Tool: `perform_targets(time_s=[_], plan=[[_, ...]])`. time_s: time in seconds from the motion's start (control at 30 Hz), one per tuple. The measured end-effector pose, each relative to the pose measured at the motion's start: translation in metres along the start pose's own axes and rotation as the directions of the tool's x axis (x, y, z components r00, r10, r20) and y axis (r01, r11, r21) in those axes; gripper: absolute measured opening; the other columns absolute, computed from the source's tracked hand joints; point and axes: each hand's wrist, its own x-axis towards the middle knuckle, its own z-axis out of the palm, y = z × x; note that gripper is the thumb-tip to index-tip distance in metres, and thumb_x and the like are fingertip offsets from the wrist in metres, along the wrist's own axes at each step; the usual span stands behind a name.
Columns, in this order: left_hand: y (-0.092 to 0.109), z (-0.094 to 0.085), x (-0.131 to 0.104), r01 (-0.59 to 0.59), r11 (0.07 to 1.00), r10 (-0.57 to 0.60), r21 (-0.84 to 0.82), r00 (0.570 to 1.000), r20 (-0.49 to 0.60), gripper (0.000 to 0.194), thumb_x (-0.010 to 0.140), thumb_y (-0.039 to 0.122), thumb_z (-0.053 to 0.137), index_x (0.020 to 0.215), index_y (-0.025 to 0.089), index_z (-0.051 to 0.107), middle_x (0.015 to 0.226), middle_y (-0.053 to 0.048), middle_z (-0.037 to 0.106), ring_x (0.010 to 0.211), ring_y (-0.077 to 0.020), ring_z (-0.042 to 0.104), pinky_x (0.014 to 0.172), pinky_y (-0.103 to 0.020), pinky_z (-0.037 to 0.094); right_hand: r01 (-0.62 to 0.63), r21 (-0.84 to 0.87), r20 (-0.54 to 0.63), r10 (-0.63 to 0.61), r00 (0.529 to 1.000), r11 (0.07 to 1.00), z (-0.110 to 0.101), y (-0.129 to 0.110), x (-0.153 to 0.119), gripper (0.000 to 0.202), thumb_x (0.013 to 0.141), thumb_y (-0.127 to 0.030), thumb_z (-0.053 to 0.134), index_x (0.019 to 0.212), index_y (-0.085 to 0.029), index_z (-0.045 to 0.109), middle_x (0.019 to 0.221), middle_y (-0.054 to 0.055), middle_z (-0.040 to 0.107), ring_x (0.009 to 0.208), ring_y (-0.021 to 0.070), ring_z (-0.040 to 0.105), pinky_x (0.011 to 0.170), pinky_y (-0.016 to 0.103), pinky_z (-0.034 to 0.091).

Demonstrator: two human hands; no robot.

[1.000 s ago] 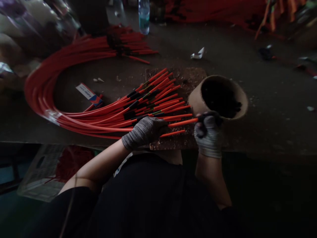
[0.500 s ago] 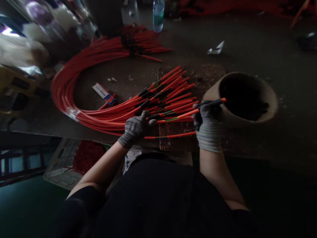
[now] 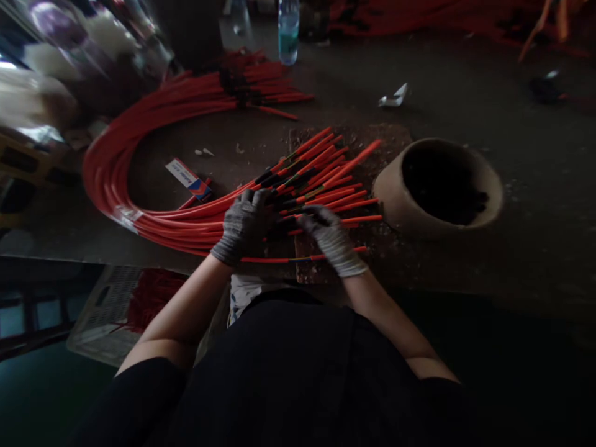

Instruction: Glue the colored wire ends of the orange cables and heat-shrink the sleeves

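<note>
A large loop of red-orange cables [image 3: 105, 167] lies on the dark table, its striped black and orange ends fanned out toward the right. My left hand [image 3: 246, 220], in a grey glove, is wrapped round cables at the near side of the fan. My right hand [image 3: 328, 233], also gloved, is at the cable ends just right of it, fingers bent; whether it grips a cable is too dark to tell. One orange end [image 3: 356, 161] sticks up and right above the others. Right of the fan stands a round beige container [image 3: 395, 195] with a dark inside.
A small blue, red and white box [image 3: 189, 179] lies inside the loop. A bottle [image 3: 288, 37] stands at the back, and a shiny scrap [image 3: 395, 97] lies behind the container. Below the table's left edge is a crate [image 3: 88, 323] with red pieces.
My right hand has moved left from beside the container to the cable ends, and the dark, orange-tipped piece is no longer seen in it. My left hand has shifted slightly up the fan.
</note>
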Motion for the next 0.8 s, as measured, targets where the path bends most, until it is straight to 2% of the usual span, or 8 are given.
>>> perform_targets(time_s=[0.03,0.1,0.2,0.27,0.37,0.5,0.63,0.8], plan=[[0.002,0.000,-0.001,-0.023,0.999,0.023,0.033,1.000,-0.001,0.043,0.098,0.043,0.053,0.129,0.015,0.059,0.125,-0.018,0.066,0.114,-0.0316,0.065,0.085,-0.036,0.052,-0.035,0.032,-0.113,0.038,0.993,0.999,-0.019,-0.007,-0.002,0.041,0.063,-0.051,0.088,0.087,-0.022,0.071,0.067,-0.006,0.061,0.055,0.0070,0.051,0.052,0.021,0.049],[0.009,0.004,-0.009,-0.206,0.977,0.197,0.047,0.970,0.143,0.032,0.100,0.033,0.049,0.122,0.013,0.063,0.121,-0.018,0.066,0.110,-0.0303,0.065,0.085,-0.037,0.054,-0.082,0.064,-0.232,0.095,0.968,0.995,-0.058,-0.020,-0.008,0.050,0.071,-0.065,0.078,0.094,-0.022,0.069,0.058,-0.009,0.046,0.043,0.0038,0.036,0.037,0.017,0.031],[0.021,0.018,-0.025,-0.496,0.866,0.474,-0.069,0.767,0.432,0.030,0.101,0.020,0.042,0.120,0.014,0.064,0.111,-0.016,0.069,0.097,-0.0262,0.069,0.078,-0.036,0.057,-0.072,0.153,-0.360,0.124,0.925,0.986,-0.102,-0.034,-0.025,0.059,0.069,-0.073,0.075,0.097,-0.022,0.070,0.059,-0.010,0.039,0.040,0.0024,0.032,0.032,0.015,0.022],[0.027,0.025,-0.031,-0.555,0.826,0.528,-0.098,0.702,0.477,0.031,0.101,0.019,0.041,0.120,0.014,0.064,0.110,-0.015,0.069,0.091,-0.0262,0.071,0.073,-0.037,0.058,-0.024,0.205,-0.427,0.112,0.897,0.979,-0.119,-0.037,-0.037,0.050,0.060,-0.056,0.088,0.089,-0.021,0.069,0.057,-0.011,0.038,0.040,0.0017,0.031,0.032,0.014,0.022],[0.033,0.028,-0.032,-0.540,0.834,0.542,-0.112,0.765,0.348,0.030,0.099,0.021,0.046,0.120,0.013,0.065,0.111,-0.016,0.071,0.092,-0.0264,0.072,0.075,-0.037,0.059,-0.057,0.300,-0.392,0.178,0.903,0.952,-0.131,-0.036,-0.047,0.047,0.045,-0.033,0.094,0.080,-0.023,0.065,0.053,-0.012,0.040,0.040,0.0018,0.031,0.032,0.013,0.019],[0.039,0.032,-0.031,-0.456,0.840,0.511,-0.295,0.847,0.144,0.036,0.097,0.021,0.053,0.132,0.018,0.063,0.110,-0.011,0.075,0.094,-0.0204,0.074,0.083,-0.029,0.059,-0.125,0.282,-0.354,0.225,0.908,0.951,-0.132,-0.032,-0.047,0.052,0.044,-0.045,0.096,0.082,-0.023,0.069,0.061,-0.007,0.059,0.041,0.0036,0.041,0.032,0.014,0.020],[0.039,0.041,-0.037,-0.432,0.838,0.477,-0.333,0.876,0.065,0.044,0.096,0.021,0.054,0.138,0.027,0.062,0.109,-0.007,0.076,0.089,-0.0173,0.074,0.075,-0.024,0.057,-0.074,0.216,-0.312,0.140,0.939,0.974,-0.122,-0.032,-0.044,0.053,0.046,-0.054,0.095,0.081,-0.022,0.071,0.078,0.000,0.071,0.051,0.0066,0.055,0.034,0.014,0.026],[0.039,0.041,-0.041,-0.417,0.853,0.451,-0.313,0.892,0.042,0.043,0.097,0.026,0.054,0.139,0.027,0.063,0.105,-0.008,0.075,0.082,-0.0172,0.073,0.072,-0.024,0.057,-0.024,0.120,-0.329,0.063,0.942,0.992,-0.116,-0.035,-0.043,0.048,0.055,-0.045,0.092,0.092,-0.023,0.070,0.077,-0.001,0.074,0.049,0.0077,0.056,0.034,0.014,0.029]])
